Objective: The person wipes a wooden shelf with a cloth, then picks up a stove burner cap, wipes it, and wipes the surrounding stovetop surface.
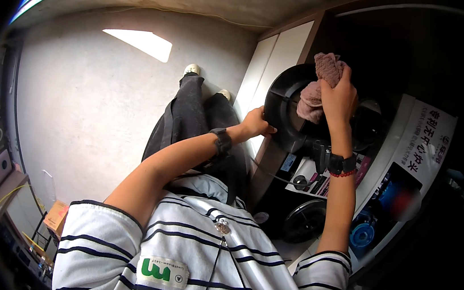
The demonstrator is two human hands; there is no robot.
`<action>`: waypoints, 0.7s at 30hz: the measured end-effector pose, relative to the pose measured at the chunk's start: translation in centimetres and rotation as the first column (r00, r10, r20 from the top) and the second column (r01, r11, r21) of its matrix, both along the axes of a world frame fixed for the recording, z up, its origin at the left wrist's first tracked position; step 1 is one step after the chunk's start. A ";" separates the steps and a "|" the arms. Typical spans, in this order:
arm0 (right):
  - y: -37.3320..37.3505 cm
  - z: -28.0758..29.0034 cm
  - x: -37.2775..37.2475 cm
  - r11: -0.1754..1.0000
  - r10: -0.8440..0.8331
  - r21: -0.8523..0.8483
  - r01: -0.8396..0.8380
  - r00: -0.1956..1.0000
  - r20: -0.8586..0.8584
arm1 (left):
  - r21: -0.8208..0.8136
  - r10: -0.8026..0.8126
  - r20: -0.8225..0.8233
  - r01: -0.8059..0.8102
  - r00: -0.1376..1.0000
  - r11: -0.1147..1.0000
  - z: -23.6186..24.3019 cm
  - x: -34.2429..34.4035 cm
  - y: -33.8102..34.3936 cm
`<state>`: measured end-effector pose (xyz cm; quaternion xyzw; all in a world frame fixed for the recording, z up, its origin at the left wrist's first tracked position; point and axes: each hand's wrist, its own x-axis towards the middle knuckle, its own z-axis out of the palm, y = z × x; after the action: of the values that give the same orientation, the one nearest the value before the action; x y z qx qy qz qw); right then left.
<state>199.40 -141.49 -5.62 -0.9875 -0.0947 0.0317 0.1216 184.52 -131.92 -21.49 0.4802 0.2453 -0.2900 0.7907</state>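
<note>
A round black ring-shaped part (283,93) is at the right of the view, beside a dark appliance surface. My left hand (257,122) grips its lower-left edge, fingers curled round it. My right hand (337,100) is closed on a crumpled dusty-pink cloth (326,67), which lies over the ring's upper inner part. The contact under the cloth is hidden. A black cable (264,166) runs below the ring, near a printed sheet (309,174) under my right wrist.
White cabinet doors (254,76) stand behind the ring. A long white panel with a blue-flame picture (418,143) lies at the right, and a black round piece (300,221) sits below. A bench (7,188) and cardboard box (56,216) are at far left, on the pale floor (76,104).
</note>
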 end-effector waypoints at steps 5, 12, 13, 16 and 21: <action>-0.1 -6.0 0.6 0.923 0.297 -0.292 -0.251 0.946 0.127 | 0.049 -0.060 0.008 0.059 0.998 0.997 2.0 0.6 0.3; -0.8 -5.4 -0.7 0.832 0.554 0.092 -0.546 0.826 -0.109 | 0.107 -0.017 0.049 0.012 0.999 0.994 1.9 0.4 0.0; -0.7 -5.3 -0.9 0.813 0.581 0.167 -0.558 0.800 -0.153 | 0.115 -0.015 0.054 0.009 0.998 0.993 1.9 0.3 0.1; 0.2 -4.1 -0.1 0.860 0.504 0.268 -0.434 0.800 -0.325 | 0.101 -0.029 0.026 0.026 0.999 0.995 1.0 0.1 0.3; 0.3 -5.0 2.6 0.904 0.428 0.273 -0.330 0.673 -0.603 | 0.073 0.002 0.018 -0.004 1.000 0.997 1.8 0.3 0.3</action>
<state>202.00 -141.23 -10.66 -0.8612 -0.2516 0.3901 0.2070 184.83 -131.60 -19.68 0.5110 0.2492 -0.2752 0.7753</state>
